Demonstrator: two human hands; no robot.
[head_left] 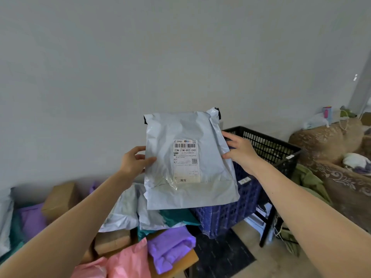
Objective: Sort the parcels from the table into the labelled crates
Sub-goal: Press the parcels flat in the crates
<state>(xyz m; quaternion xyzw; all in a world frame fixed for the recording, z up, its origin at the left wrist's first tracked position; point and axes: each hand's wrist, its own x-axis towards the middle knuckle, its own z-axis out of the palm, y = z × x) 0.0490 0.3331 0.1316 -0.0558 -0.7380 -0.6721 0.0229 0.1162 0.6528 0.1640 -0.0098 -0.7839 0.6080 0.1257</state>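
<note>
At the near left, the worktop (190, 258) carries a loose heap of parcels waiting to be sorted: a cardboard box (60, 197), a purple bag (170, 245), a pink bag (124, 261) and several grey and teal ones. To the right of the heap stand a black crate (269, 145) and, in front of and below it, a blue crate (226, 217).

The grey parcel (212, 177) is off the heap, held upright in the air in front of the blue crate, its printed face toward the camera. The left hand (133, 160) pinches its left edge, thumb on the front and fingers behind. The right hand (240, 149) holds the right edge in the same way, thumb on the front, its other fingers more spread.

The step looks like reading the address label (185, 160), whose bold line reads 23M-23M-Q02-040. To do it well, the film should be kept taut between the two hands so that wrinkles and glare do not hide the code, and both thumbs should stay off the print. The code then needs matching against the white tag on the blue crate (245, 180) and the one on the black crate (289, 157); both are too small to read here, so I cannot tell which crate fits. The bag looks limp and slippery, so it is better lowered into the crate than tossed.
</note>
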